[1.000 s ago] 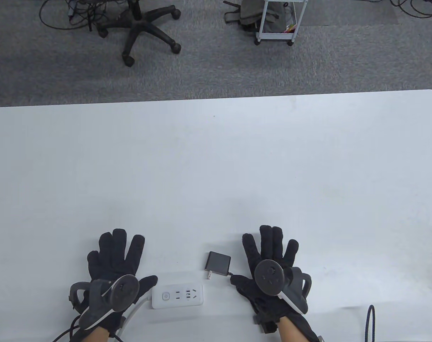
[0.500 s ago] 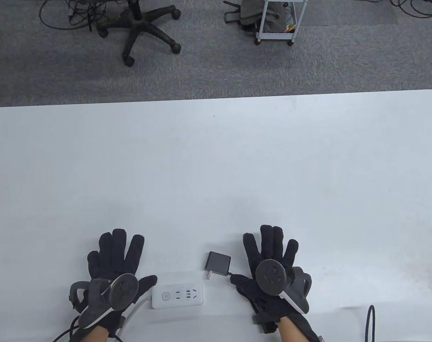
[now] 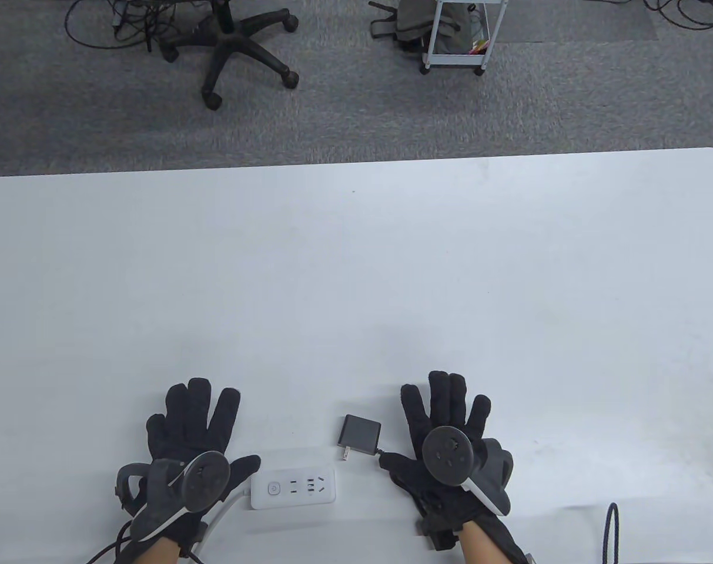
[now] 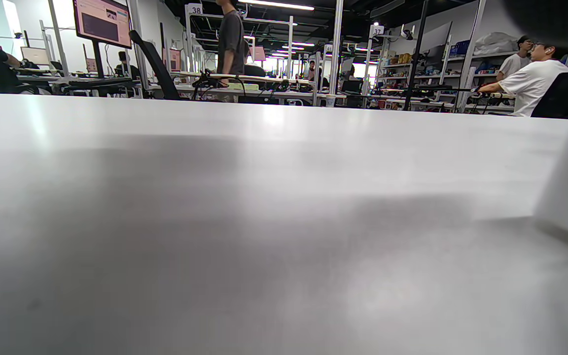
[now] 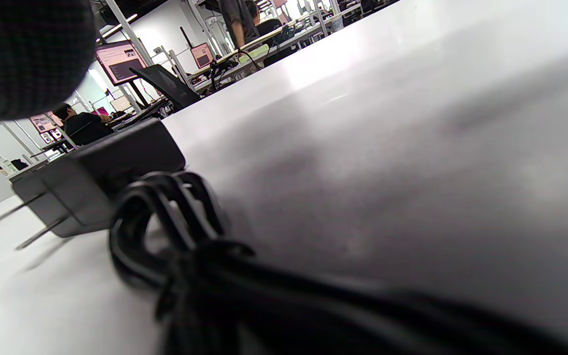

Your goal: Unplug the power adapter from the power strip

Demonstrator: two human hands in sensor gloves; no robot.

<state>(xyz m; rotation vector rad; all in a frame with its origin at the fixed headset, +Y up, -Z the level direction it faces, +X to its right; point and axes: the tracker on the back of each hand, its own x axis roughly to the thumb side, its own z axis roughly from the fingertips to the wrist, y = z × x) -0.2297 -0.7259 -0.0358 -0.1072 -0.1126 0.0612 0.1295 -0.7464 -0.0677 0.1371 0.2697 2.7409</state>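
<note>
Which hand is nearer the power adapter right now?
Right. The right hand lies flat just to the right of the power adapter, on its cable side. The left hand lies flat beyond the power strip, farther left.

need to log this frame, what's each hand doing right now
Left hand: open, fingers spread flat on the white table, holding nothing.
Right hand: open, flat on the table, holding nothing.

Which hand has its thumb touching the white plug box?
The left hand: its thumb reaches the end of the white power strip. The right hand lies beside the black power adapter instead.
</note>
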